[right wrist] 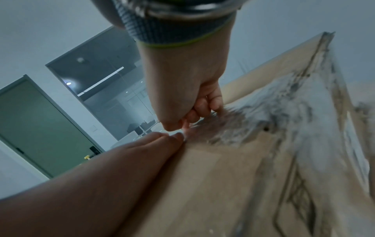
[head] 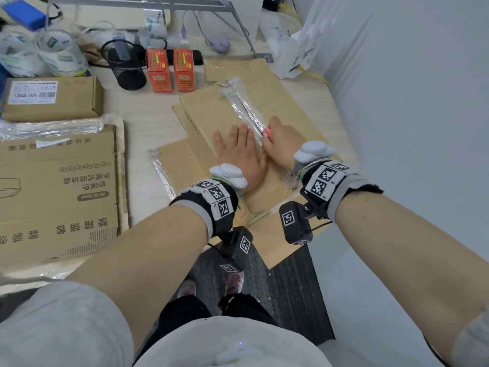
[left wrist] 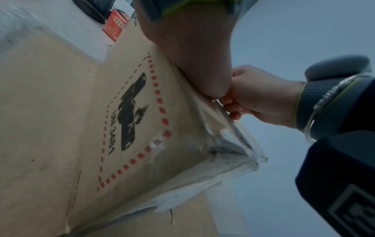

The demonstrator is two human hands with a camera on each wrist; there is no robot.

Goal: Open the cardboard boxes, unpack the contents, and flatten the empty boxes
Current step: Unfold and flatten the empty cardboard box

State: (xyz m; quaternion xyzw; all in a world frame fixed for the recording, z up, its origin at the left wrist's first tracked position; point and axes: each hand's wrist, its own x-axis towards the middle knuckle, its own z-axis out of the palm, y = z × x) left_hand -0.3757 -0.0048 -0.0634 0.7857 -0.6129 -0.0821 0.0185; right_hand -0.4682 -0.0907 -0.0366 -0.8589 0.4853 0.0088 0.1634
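The cardboard box (head: 211,120) lies flattened on the surface (head: 148,120), directly beneath both hands, its panels overlapping and a strip of clear packing tape (head: 246,107) running along its top away from the person. The left hand (head: 238,152) is spread, palm down, fingers straight and pressing the panel flat; the right hand (head: 277,140), touching the left on its outer side, is curled into a fist around a small pink-handled tool (head: 266,134), probably a cutter, though its blade cannot be made out, set at the near end of the tape. The wrist views show the right hand's fingers (left wrist: 233,105) folded tight at the taped seam. The board looks light and stiff along its faces but ready to fold at its creases, so it should slide easily on the smooth surface unless pinned, which is the likely reason for the flat palm. The tape appears thin, wrinkled and clingy, apt to tear in strips rather than lift cleanly. A sound hold would be a flat press on the panel just beside the seam, with fingers kept clear of the cutting line. To the left of the left hand lie another flattened box (head: 58,192) and a closed parcel (head: 53,100).
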